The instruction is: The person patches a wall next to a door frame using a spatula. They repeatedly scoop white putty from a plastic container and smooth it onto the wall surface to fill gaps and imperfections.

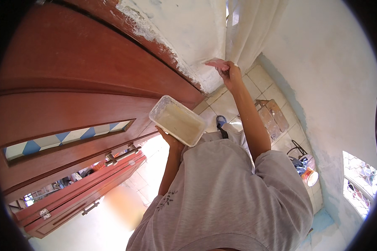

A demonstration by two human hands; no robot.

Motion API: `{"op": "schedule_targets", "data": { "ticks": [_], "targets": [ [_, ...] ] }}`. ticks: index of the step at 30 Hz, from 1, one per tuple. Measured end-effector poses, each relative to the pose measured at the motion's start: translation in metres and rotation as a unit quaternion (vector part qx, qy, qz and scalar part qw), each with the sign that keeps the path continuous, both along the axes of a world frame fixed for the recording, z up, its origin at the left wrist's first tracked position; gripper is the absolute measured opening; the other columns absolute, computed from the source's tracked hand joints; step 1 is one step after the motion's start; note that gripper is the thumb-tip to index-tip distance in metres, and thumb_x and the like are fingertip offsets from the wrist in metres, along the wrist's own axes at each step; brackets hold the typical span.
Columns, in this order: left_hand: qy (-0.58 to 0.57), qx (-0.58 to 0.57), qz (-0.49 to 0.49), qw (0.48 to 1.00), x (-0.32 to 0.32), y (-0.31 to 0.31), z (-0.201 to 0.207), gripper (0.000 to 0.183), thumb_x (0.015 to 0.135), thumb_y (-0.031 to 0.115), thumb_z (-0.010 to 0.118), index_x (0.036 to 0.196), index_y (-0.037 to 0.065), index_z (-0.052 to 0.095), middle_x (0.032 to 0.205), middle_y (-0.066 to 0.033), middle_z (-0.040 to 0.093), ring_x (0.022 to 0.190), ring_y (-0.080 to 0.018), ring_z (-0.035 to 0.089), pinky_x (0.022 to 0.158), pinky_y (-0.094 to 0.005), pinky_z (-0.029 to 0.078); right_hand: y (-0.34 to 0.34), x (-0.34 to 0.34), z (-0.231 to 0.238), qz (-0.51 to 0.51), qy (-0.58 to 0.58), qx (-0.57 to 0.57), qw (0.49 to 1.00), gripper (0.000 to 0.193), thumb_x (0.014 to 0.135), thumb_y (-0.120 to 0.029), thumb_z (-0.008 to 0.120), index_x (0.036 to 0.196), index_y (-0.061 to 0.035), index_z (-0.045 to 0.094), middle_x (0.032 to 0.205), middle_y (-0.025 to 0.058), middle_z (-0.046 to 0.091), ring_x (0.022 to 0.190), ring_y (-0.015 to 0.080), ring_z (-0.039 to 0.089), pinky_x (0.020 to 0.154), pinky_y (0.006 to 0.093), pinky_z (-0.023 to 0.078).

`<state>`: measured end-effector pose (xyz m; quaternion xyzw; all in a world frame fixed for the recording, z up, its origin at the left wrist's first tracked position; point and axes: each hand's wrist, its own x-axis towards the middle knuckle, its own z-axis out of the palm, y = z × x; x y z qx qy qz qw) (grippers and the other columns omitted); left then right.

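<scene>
My left hand (170, 137) supports a pale rectangular plastic tub (156, 107) from below and along its near side; its fingertips are mostly hidden underneath. Whitish paste (181, 122) coats the bottom and sides of the tub. Further out, my right hand (229, 74) is closed around a thin, flat reddish-pink spreader (215, 63). The spreader's edge lies at or close to the white wall (188, 29), beside a light curtain; whether it touches is hard to make out. Rough white filler runs along the wall where it meets the red door frame (155, 42).
A red wooden door (58, 67) with a metal handle (123, 154) stands to my left. On the tiled floor at right are a stained wooden stool (273, 120) and an orange-and-white container (309, 177) beside dark bags. A light curtain (249, 33) hangs ahead.
</scene>
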<state>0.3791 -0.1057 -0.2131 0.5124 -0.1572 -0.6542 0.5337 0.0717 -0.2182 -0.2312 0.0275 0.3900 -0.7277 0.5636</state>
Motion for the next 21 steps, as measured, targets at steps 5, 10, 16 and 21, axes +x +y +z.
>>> {"op": "schedule_targets", "data": {
  "ticks": [5,10,16,21],
  "targets": [
    [-0.021,-0.007,-0.005,1.0,-0.004,-0.004,0.004,0.083,0.102,0.076,0.025,0.157,0.015,0.038,0.156,-0.0094,0.045,0.14,-0.0318,0.047,0.118,-0.0463,0.04,0.006,0.002,-0.079,0.023,0.177,0.078,0.981,0.015,0.095,-0.001,0.048,0.091,0.0055,0.061,0.083,0.0156,0.069,0.066,0.0258,0.069,0.067,0.0407,0.062],
    [0.055,-0.021,-0.017,0.998,-0.005,-0.008,0.002,0.082,0.102,0.076,0.026,0.157,0.016,0.039,0.156,-0.0085,0.046,0.139,-0.0316,0.048,0.117,-0.0474,0.041,-0.025,0.012,-0.076,0.066,0.215,-0.062,0.972,0.025,0.095,-0.003,0.043,0.082,0.0049,0.063,0.081,0.0199,0.07,0.074,0.0277,0.071,0.07,0.0382,0.062],
    [0.087,-0.031,-0.031,0.995,0.004,-0.008,-0.006,0.082,0.101,0.077,0.026,0.156,0.018,0.04,0.156,-0.0074,0.046,0.14,-0.0312,0.048,0.117,-0.048,0.041,-0.027,0.014,0.036,0.019,0.143,-0.03,0.989,0.024,0.099,-0.009,0.046,0.088,0.0031,0.063,0.085,0.0179,0.07,0.075,0.0269,0.071,0.074,0.0376,0.061],
    [0.136,-0.03,-0.045,0.989,0.006,-0.007,-0.019,0.082,0.101,0.078,0.026,0.156,0.018,0.04,0.156,-0.0071,0.046,0.14,-0.0317,0.047,0.117,-0.0484,0.041,0.004,0.009,0.015,-0.036,0.083,-0.007,0.996,0.023,0.101,-0.016,0.049,0.099,0.0013,0.064,0.09,0.0151,0.071,0.079,0.0249,0.071,0.078,0.0369,0.06]
  ]
}}
